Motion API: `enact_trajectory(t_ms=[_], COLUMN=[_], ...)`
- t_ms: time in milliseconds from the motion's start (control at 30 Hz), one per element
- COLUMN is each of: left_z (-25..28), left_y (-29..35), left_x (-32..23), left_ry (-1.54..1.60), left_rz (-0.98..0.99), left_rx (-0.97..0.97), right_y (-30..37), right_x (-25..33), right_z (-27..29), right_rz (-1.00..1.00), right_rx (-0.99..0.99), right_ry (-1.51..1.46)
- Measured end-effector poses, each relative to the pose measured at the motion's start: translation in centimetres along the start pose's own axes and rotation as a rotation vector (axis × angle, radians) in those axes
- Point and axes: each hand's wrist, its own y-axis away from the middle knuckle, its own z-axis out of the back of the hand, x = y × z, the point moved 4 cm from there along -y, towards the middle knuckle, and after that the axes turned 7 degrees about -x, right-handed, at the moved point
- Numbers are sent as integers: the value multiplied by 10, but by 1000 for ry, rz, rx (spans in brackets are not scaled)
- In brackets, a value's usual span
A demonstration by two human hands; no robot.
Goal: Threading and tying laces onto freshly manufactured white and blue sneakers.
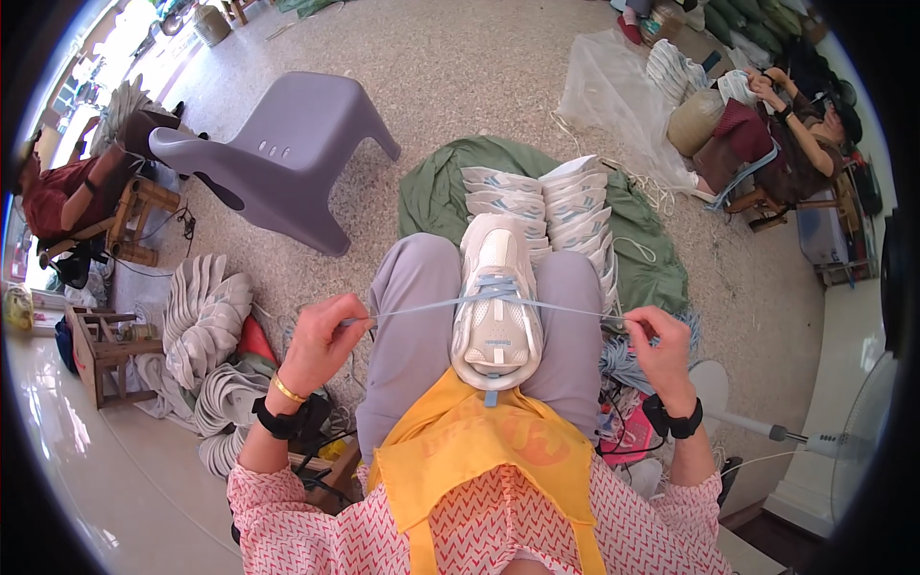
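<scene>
A white and cream sneaker [497, 337] rests on my lap between my thighs, toe pointing away from me. Its light blue shoelace [422, 307] crosses the front eyelets, and both ends stretch out sideways, taut. Off to the left of the shoe, my left hand [324, 343] pinches one lace end between thumb and fingers. My right hand [663, 347] pinches the other end at about the same height on the right. A blue tab [491, 398] sticks out at the heel, over my yellow apron [479, 446].
Stacked shoe uppers [580, 206] lie on green cloth [436, 182] ahead. More pale stacks [206, 321] and a wooden stool [101, 355] are at left, near a purple chair [311, 125]. Blue laces [637, 355] and a fan [853, 446] are at right. Two people sit nearby.
</scene>
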Motion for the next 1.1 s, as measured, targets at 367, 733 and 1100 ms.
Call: enact_trajectory(t_ms=[367,733,1100], left_z=[24,95,245], left_y=[5,47,120], left_x=[-4,65,200], left_ry=[-373,-526,-562], left_rz=[-167,131,425], left_rx=[-168,-332,-435], right_y=[19,44,74], right_x=[-75,-183,-313], right_z=[37,91,189], right_rz=[-174,-347,-507], right_rx=[-80,-136,-230], right_ry=[24,44,129])
